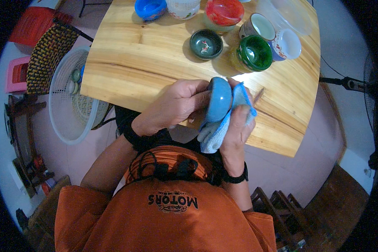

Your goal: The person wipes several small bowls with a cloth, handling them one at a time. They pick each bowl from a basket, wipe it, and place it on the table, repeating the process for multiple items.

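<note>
A glossy blue ceramic bowl [220, 100] is tipped on its side above the table's near edge. My left hand [182, 101] grips it from the left, with some fingers hidden behind it or inside it. In my right hand [239, 126] is a light blue-and-white cloth [216, 138] with a bright blue hem, pressed against the bowl's right side and hanging below it. A small dark green bowl [206, 44] with a koi figure inside sits beyond my hands. Right of it stands a green glass bowl [254, 54], apparently on top of another vessel.
On the wooden table [126, 72] also stand a red bowl [224, 12], a blue bowl [150, 8], a white patterned cup [184, 8], a brown-rimmed cup [259, 26] and a floral cup [286, 44]. A white plastic basket [58, 104] holding several small items is at the left. A fan [354, 84] stands right.
</note>
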Motion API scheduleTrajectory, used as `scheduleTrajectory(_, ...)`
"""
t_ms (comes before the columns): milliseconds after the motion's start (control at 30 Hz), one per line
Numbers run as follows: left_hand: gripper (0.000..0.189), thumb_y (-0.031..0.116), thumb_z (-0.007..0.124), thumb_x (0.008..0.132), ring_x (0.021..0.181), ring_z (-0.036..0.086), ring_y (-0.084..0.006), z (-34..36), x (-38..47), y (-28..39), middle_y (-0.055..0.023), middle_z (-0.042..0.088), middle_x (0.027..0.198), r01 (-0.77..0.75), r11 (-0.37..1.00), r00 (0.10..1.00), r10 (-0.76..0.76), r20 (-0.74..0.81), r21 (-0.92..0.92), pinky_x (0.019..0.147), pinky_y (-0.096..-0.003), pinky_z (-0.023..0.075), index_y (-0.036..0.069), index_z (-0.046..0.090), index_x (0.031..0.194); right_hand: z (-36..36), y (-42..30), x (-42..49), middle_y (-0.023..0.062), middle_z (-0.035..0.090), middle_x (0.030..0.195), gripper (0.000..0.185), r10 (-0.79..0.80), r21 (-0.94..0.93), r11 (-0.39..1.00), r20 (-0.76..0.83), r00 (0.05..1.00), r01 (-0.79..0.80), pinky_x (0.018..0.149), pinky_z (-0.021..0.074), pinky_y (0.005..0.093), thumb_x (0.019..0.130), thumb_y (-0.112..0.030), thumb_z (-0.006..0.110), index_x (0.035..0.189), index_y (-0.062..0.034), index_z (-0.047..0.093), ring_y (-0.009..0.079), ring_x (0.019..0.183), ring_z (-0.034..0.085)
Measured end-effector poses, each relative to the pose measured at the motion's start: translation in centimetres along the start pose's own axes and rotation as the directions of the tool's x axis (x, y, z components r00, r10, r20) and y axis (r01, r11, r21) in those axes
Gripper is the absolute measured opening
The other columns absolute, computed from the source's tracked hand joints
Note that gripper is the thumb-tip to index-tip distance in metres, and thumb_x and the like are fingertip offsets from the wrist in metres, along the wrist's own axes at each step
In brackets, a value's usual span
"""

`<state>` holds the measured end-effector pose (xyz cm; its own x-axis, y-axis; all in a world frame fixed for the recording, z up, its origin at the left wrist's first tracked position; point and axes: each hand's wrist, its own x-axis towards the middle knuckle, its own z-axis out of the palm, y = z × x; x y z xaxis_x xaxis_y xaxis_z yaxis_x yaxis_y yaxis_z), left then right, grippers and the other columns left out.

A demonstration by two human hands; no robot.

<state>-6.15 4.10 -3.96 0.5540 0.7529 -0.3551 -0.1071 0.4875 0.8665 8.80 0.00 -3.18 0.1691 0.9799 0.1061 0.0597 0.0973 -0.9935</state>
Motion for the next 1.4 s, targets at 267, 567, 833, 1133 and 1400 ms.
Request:
scheduleTrajectory(267,0.022,0.018,0.055,0.094,0.052,0.044,-0.0033,0.2,0.6,-0.8,0.0046,0.049,0.059,-0.039,0.990,0.994,0.052,-0.096,0.138,0.046,-0.0221,0.0346,0.003,0.061,0.079,-1.3,-1.4,1.2,0.0210,0.054,0.102,0.051,-0.252,-0.351,0.891,0.149,0.956,0.289,0.081,0.0458,0.0400,0.082,-0.031,0.065,0.116,0.0054,0.052,0.0320,0.092,0.056)
scheduleTrajectory(567,0.028,0.011,0.063,0.086,0.055,0.040,-0.0052,0.7,0.7,-1.5,0.0001,0.042,0.055,-0.243,0.893,0.874,0.371,-0.314,0.378,0.048,-0.0274,0.0368,0.002,0.049,0.064,-1.0,-1.3,0.7,0.0175,0.065,0.092,0.029,0.032,-0.333,0.942,0.006,0.999,-0.028,0.074,0.0505,0.0354,0.086,-0.011,0.062,0.110,0.0037,0.056,0.0265,0.081,0.065)
scheduleTrajectory(833,0.025,0.017,0.068,0.084,0.075,0.056,-0.0114,2.6,0.5,-1.8,-0.0052,0.058,0.089,-0.428,0.903,0.847,0.415,-0.333,0.035,0.066,-0.0243,0.0471,0.000,0.055,0.097,-1.5,-0.3,0.9,0.0126,0.060,0.066,0.015,0.173,-0.322,0.932,-0.010,0.985,-0.167,0.053,0.0465,0.0332,0.086,-0.007,0.061,0.099,-0.0003,0.059,0.0184,0.057,0.060)
scheduleTrajectory(1133,0.066,0.035,0.071,0.081,0.104,0.058,-0.0247,0.7,0.3,-1.3,-0.0169,0.055,0.120,-0.490,0.768,0.845,0.535,0.008,0.413,0.088,-0.0318,0.0482,-0.001,0.047,0.132,-2.5,-0.5,1.8,0.0121,0.058,0.066,0.015,0.227,-0.267,0.945,0.129,0.965,-0.187,0.056,0.0438,0.0324,0.091,-0.014,0.058,0.087,0.0006,0.058,0.0173,0.058,0.052)
scheduleTrajectory(1400,0.063,0.021,0.071,0.085,0.109,0.054,-0.0164,1.3,-0.3,-1.1,-0.0122,0.054,0.122,-0.406,0.912,0.911,0.409,-0.050,0.059,0.094,-0.0299,0.0460,-0.002,0.041,0.136,-2.5,-0.6,2.8,0.0220,0.060,0.069,0.024,0.238,-0.425,0.898,0.259,0.936,-0.111,0.055,0.0454,0.0408,0.091,-0.024,0.059,0.088,0.0001,0.058,0.0357,0.062,0.061)
